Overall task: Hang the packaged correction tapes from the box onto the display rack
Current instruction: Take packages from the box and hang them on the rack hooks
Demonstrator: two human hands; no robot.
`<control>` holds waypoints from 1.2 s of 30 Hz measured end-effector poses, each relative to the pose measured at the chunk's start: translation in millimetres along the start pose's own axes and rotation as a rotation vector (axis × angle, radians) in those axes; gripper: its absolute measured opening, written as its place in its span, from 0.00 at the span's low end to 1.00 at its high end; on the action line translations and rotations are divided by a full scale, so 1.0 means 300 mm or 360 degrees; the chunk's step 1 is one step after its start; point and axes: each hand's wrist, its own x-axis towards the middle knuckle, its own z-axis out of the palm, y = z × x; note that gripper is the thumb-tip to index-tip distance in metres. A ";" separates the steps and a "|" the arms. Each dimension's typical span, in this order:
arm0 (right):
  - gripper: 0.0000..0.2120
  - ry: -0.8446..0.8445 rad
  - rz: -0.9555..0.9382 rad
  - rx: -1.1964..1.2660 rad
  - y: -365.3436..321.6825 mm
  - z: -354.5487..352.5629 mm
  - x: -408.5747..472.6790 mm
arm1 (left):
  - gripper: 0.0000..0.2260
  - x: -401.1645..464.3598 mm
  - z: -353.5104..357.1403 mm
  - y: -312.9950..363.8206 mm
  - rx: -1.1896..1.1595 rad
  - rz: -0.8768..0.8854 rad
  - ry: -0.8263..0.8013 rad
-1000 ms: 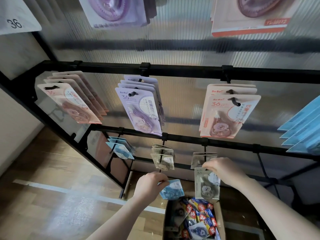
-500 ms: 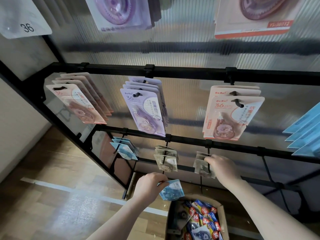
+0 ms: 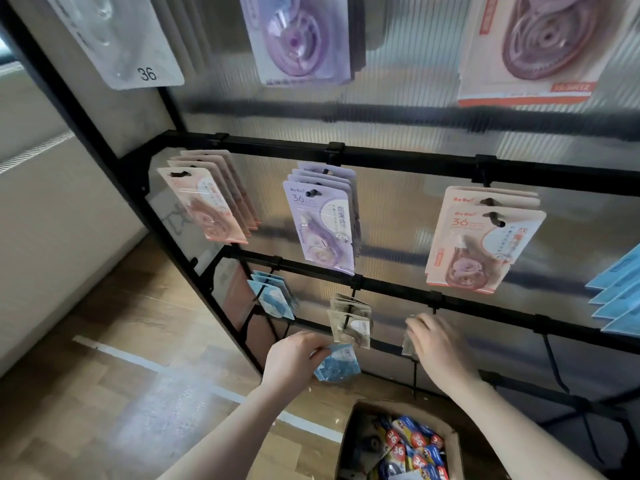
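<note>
Hanging grey pack [image 3: 408, 344] on lower rack peg, right hand [image 3: 438, 348] over it, grip unclear.
Left hand [image 3: 294, 358] pinches blue pack [image 3: 337, 362] above box [image 3: 349, 441]; missed hole drops it.

A white card [image 3: 117, 39] at top left bears "36". The purple packs [image 3: 320, 226] and the pink packs [image 3: 483, 242] both read "BoBo" and "36" (their smaller print is illegible). Packs in the box [image 3: 410, 452] show "36" on red circles.
</note>
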 end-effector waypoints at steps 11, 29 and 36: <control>0.12 0.0233 -0.0046 0.0032 -0.338 0.111 0.118 | 0.09 0.064 -0.093 -0.364 -0.0037 0.0110 0.0013; 0.13 0.0304 0.0105 -0.0135 -0.530 0.232 0.250 | 0.06 0.297 -0.145 -0.642 -0.0229 0.0294 -0.0019; 0.12 0.0246 0.0135 -0.0125 -0.521 0.258 0.249 | 0.09 0.277 -0.114 -0.652 -0.0260 0.0339 -0.0056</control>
